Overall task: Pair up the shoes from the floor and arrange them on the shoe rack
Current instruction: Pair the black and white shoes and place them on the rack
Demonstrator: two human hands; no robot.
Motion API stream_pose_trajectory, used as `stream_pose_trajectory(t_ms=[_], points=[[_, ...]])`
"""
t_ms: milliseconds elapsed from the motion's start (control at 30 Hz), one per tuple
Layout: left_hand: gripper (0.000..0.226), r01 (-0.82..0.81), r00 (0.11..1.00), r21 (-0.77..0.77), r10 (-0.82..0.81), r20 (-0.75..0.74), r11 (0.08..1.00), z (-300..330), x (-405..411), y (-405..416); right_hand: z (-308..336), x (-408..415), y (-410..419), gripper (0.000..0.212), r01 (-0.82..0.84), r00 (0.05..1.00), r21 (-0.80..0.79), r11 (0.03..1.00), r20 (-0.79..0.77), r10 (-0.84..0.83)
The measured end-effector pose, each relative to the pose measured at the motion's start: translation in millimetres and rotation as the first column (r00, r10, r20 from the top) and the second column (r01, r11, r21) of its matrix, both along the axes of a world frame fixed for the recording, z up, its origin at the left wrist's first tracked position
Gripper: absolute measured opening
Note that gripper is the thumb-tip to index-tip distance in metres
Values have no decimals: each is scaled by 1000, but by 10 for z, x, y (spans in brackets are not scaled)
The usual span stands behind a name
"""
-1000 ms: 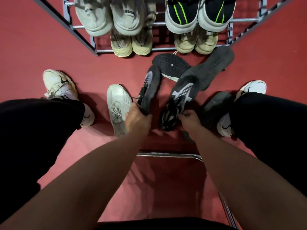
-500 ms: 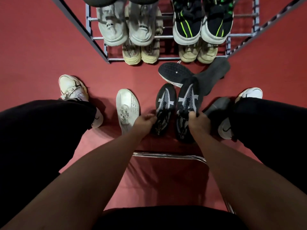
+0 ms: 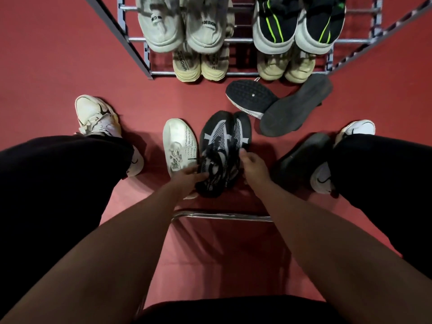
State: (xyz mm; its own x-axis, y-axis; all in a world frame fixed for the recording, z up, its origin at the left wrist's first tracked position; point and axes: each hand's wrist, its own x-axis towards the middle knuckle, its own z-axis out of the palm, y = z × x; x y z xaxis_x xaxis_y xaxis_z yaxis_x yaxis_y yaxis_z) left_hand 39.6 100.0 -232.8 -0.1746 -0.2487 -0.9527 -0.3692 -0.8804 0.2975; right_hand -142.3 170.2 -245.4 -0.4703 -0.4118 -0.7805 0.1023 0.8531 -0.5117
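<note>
A dull red floor (image 3: 58, 54) fills the view, with a metal shoe rack (image 3: 138, 52) standing at its far edge. The rack's upper rail carries a grey pair (image 3: 180, 29) and a black pair with green stripes (image 3: 297, 26); two beige pairs sit on the rail below. On the floor between the person's knees, two black mesh shoes (image 3: 222, 146) lie pressed side by side, toes toward the rack. The left hand (image 3: 187, 178) has its grip closed on the heel of the left one, the right hand (image 3: 253, 164) pinches the other's collar. A white sneaker (image 3: 180, 146) lies just beside them; two upturned dark shoes (image 3: 280, 104) rest near the rack.
</note>
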Motion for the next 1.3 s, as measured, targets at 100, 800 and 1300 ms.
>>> stream_pose_trajectory(t_ms=[100, 800, 1300], points=[[44, -92, 994, -78, 97, 55, 993, -97, 169, -8, -191, -102, 181, 33, -11, 978, 166, 986, -204, 45], [40, -50, 991, -59, 57, 125, 997, -51, 140, 24, -285, -13, 71, 48, -214, 968, 280, 936, -68, 242], [13, 144, 990, -312, -137, 45, 939, 1376, 4, -422, 1730, -613, -386, 54, -251, 962, 51, 967, 125, 243]])
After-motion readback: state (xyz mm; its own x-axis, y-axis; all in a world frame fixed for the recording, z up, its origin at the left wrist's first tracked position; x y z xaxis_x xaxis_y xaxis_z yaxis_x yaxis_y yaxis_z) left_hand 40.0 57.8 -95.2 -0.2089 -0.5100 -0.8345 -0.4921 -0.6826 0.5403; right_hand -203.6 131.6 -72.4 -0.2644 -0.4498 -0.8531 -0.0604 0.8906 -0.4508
